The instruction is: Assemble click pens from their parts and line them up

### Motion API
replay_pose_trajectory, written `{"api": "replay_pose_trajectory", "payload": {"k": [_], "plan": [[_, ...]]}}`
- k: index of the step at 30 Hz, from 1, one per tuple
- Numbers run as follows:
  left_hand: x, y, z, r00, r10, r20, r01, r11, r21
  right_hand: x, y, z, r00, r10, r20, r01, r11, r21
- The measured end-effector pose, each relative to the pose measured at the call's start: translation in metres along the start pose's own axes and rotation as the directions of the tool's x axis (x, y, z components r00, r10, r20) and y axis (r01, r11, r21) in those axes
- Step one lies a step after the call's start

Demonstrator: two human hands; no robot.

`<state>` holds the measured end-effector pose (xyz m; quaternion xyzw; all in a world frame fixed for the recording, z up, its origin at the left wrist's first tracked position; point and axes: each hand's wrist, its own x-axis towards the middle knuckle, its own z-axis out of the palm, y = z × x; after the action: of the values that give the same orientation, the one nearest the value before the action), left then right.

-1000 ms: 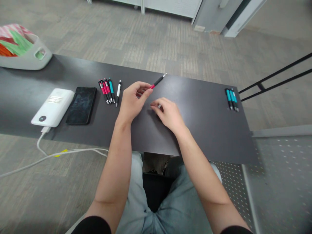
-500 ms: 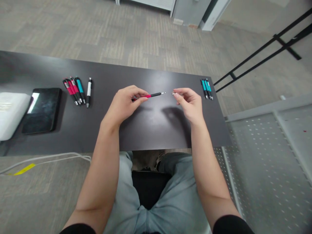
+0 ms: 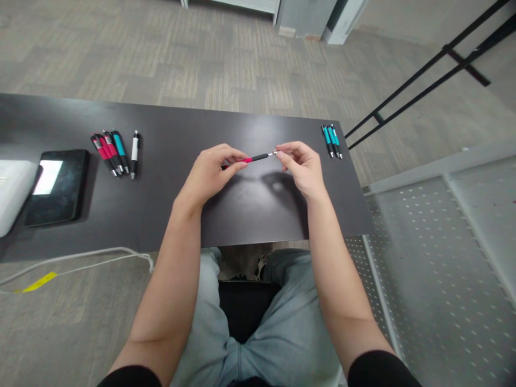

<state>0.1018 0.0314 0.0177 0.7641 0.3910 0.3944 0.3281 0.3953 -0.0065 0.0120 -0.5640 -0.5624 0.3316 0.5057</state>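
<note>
My left hand [image 3: 217, 169] pinches a red pen [image 3: 258, 158] with a black grip, held almost level above the dark table with its thin tip to the right. Thumb and fingers of my right hand [image 3: 300, 166] close on a small silvery pen tip piece [image 3: 274, 153], which is at the pen's thin end. Whether the two parts touch is too small to tell. Both hands are over the middle of the table, and their shadows fall on it.
Red pens [image 3: 107, 154], a teal pen [image 3: 121, 150] and a white pen [image 3: 134, 155] lie at the left. Beyond them are a black tablet [image 3: 58, 188] and a white object [image 3: 14, 188]. Teal pens [image 3: 331, 141] lie near the table's [image 3: 169, 126] right edge.
My right hand has moved left, bringing the small silvery piece to the red pen's thin end; the gap between them has closed. The whole view has shifted slightly.
</note>
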Motion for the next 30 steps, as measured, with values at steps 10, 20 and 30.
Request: {"api": "replay_pose_trajectory", "payload": {"k": [10,20,30], "plan": [[-0.002,0.001,-0.008,1.0,0.0,0.029,-0.001,1.0,0.021,-0.001,-0.002,0.01,0.995,0.004,0.098,0.0,0.999,-0.034],[-0.002,0.007,-0.005,0.999,0.011,0.032,-0.012,1.0,0.029,-0.006,-0.005,0.012,0.993,0.02,0.12,-0.001,0.987,-0.16],[-0.001,0.006,-0.004,1.0,0.012,0.022,-0.012,1.0,0.009,-0.012,-0.013,0.011,0.969,-0.006,0.247,0.052,0.982,-0.182]]}}
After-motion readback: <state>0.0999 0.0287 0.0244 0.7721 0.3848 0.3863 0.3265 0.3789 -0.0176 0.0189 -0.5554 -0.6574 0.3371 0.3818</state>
